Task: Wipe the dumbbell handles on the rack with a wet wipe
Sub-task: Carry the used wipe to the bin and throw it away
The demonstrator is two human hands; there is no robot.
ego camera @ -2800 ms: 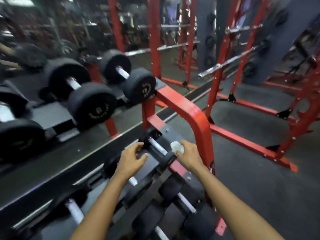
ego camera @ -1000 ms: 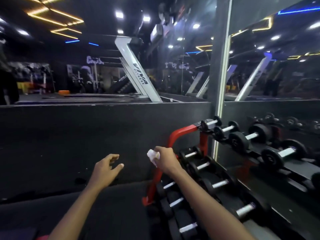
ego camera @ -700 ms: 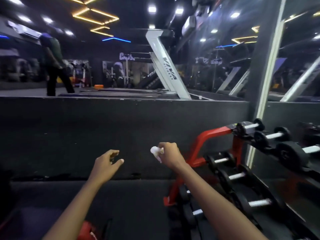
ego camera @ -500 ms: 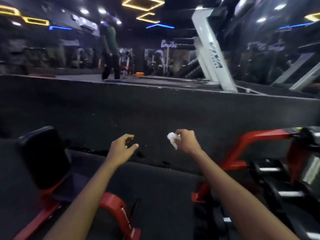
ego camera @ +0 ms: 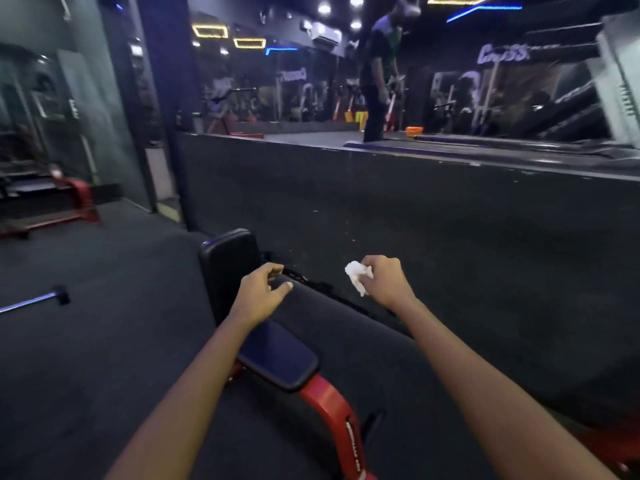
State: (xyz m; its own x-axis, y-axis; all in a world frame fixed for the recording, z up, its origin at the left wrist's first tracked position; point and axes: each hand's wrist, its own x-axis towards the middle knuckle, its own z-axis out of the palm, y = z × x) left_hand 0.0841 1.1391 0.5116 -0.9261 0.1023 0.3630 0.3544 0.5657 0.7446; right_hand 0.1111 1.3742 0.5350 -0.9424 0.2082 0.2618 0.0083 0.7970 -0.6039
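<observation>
I had only one view, the wide-angle camera on the person's head. It looked forward and slightly down over both outstretched forearms, with the left hand (ego camera: 263, 289) and right hand (ego camera: 384, 280) close in at mid-frame. Just below and beyond them sat a red-framed padded bench (ego camera: 277, 358) on the dark floor (ego camera: 86, 341). Farther off, a low black wall (ego camera: 450, 220) crossed the frame, lit gym space behind it.

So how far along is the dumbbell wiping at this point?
Done: cannot tell; no dumbbell rack shows in this view. In hand: the right hand grips the crumpled wet wipe; the left hand hangs loose and holds nothing above a bench. Left: any remaining handles mean turning toward the rack.
</observation>
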